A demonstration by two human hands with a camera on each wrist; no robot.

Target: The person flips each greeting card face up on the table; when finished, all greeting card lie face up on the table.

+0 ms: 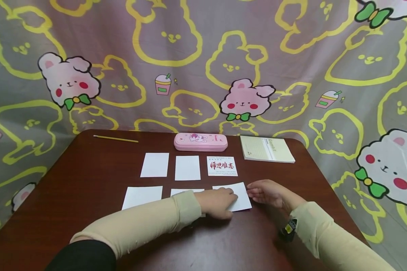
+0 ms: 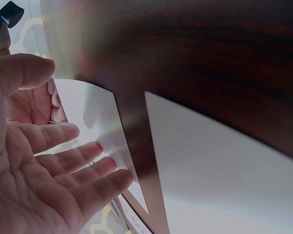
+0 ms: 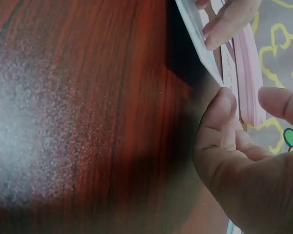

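My left hand (image 1: 218, 202) reaches over the lower right white card (image 1: 241, 194), fingers extended across its face. In the left wrist view, the straight, spread fingers (image 2: 100, 187) lie against or just over that card (image 2: 100, 112); exact contact is hard to tell. My right hand (image 1: 269, 192) is at the card's right edge, fingertips relaxed and slightly bent. From the right wrist view, a fingertip (image 3: 223, 100) meets the card's corner, with the thumb apart. A dark shadow lies under the card edge (image 3: 205, 56), which looks slightly raised off the table.
Other white cards (image 1: 155, 165), (image 1: 188, 168), (image 1: 143, 196) and a partly hidden one (image 1: 186, 191) form two rows with a red-lettered card (image 1: 222, 166). Behind are a pencil (image 1: 117, 139), a pink pencil case (image 1: 201, 142) and a notebook (image 1: 267, 149) on the brown table (image 1: 88, 169).
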